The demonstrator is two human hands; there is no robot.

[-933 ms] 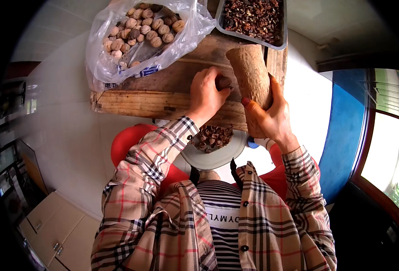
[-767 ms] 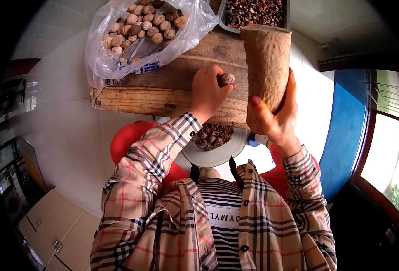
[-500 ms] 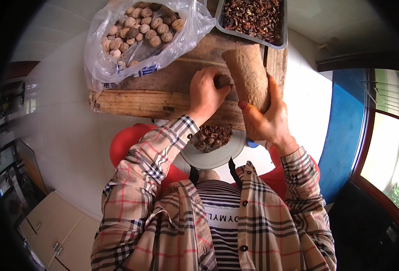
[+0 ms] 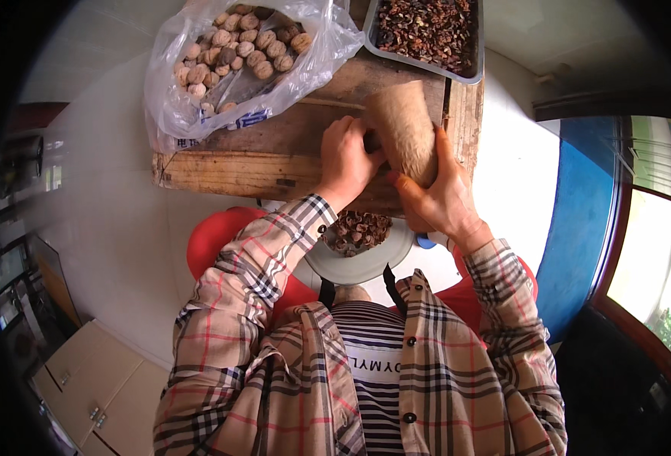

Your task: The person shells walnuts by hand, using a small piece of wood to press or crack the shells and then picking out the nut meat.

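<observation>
Near the front edge of the wooden table, my left hand (image 4: 344, 156) pinches a walnut (image 4: 370, 141). Only a dark bit of the nut shows between the fingers and the wood beside it. A thick, pale brown wooden log (image 4: 402, 125) with a rough surface is gripped in my right hand (image 4: 443, 201), fingers along its right side and thumb across its near part. The log's far end is right up against the walnut and left fingertips; whether it touches them I cannot tell.
A clear plastic bag (image 4: 328, 72) of whole walnuts lies on the wooden table (image 4: 252, 167) at the far left. At the back right stands a grey tray (image 4: 427, 65) of dark broken pieces. Below the table edge, a pale round basin (image 4: 335, 267) holds brown shells.
My right hand has brought the log left and a little nearer to me, toward the walnut. My left hand stays almost in place, still holding the nut.
</observation>
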